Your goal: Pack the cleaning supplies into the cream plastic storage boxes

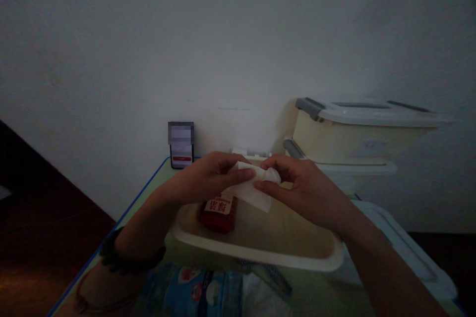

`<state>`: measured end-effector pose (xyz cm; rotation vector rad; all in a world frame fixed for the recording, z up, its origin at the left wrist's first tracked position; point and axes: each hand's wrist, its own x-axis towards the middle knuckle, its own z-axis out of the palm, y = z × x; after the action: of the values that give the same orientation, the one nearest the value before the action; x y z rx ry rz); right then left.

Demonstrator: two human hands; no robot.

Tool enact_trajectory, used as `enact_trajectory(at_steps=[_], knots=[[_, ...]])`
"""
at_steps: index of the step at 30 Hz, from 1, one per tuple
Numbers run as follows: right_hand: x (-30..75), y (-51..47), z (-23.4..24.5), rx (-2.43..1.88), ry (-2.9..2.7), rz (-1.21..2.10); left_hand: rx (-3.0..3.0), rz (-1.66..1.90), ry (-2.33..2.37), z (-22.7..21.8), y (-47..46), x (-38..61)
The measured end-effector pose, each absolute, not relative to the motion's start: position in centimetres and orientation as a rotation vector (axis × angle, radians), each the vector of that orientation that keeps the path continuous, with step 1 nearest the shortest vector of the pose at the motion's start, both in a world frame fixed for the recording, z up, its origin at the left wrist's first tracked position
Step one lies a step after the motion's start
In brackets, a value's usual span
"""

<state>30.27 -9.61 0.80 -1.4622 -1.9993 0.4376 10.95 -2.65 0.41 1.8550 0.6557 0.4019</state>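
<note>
Both my hands grip a white tissue [253, 197] above a shallow cream-coloured bin [256, 253]. My left hand [210, 176] pinches its left side, thumb lying over the front. On the right, my right hand [293, 183] has thumb and fingers closed on a bunched part of it. Below my left hand, a red bottle or jar [218, 213] with a pale printed label lies inside the bin, its far end hidden by that hand.
A lit phone [181, 146] leans on the wall at the table's back left. Stacked lidded storage boxes [357, 138] stand at right; a loose lid [405, 252] lies nearer. In front are a blue-labelled plastic pack [197, 290], a dark patterned strip [271, 275] and a whitish bag [260, 297].
</note>
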Motion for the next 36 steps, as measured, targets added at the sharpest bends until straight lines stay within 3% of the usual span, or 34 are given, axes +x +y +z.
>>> enact_trajectory(at_steps=[20, 31, 36], knots=[[30.1, -9.3, 0.6, -1.377, -1.987, 0.578, 1.981, 0.478, 0.752, 0.2, -2.7, 11.2], [30.5, -9.2, -0.4, -1.223, -1.801, 0.909, 1.688, 0.624, 0.698, 0.5, -3.0, 11.3], [30.8, -8.9, -0.5, -1.304, -1.859, 0.832, 1.773, 0.520, 0.697, 0.0, -2.6, 11.3]])
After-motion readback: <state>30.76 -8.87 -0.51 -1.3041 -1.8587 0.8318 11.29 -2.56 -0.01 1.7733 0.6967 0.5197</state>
